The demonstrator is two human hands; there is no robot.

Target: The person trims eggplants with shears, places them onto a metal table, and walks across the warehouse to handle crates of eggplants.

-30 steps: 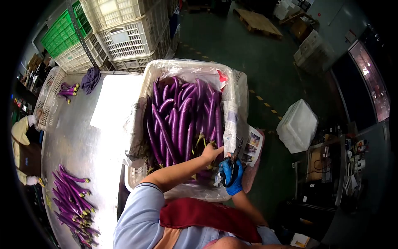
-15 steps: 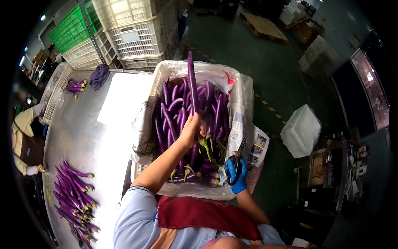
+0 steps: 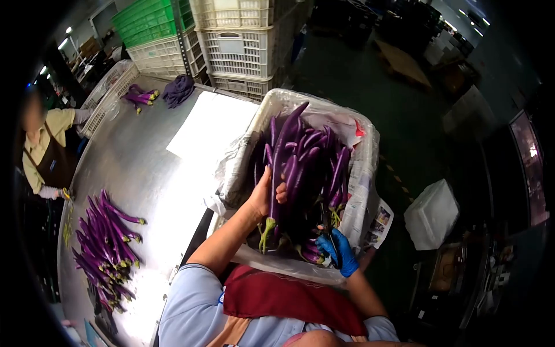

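My left hand (image 3: 265,195) is wrapped round a long purple eggplant (image 3: 279,153), its green stem end pointing down towards me. Around and beneath it, more eggplants (image 3: 337,173) fill a crate (image 3: 365,168) lined with plastic and newspaper. In a blue glove, my right hand (image 3: 343,253) grips dark scissors (image 3: 327,225) by the handles at the crate's near right corner. The blades point away from me, close to green stems, and are hard to make out against the dark fruit.
On the metal table (image 3: 144,191) at left lie a pile of eggplants (image 3: 107,243), a white sheet (image 3: 211,126), a purple cloth (image 3: 178,91) and a small eggplant bunch (image 3: 140,97). Stacked crates (image 3: 238,49) stand behind. A co-worker (image 3: 49,144) is at far left. A white block (image 3: 432,214) sits right.
The view has swung left. My left hand has lowered the eggplant towards me, bringing its stem end into sight. The scissors now reach further in over the crate.
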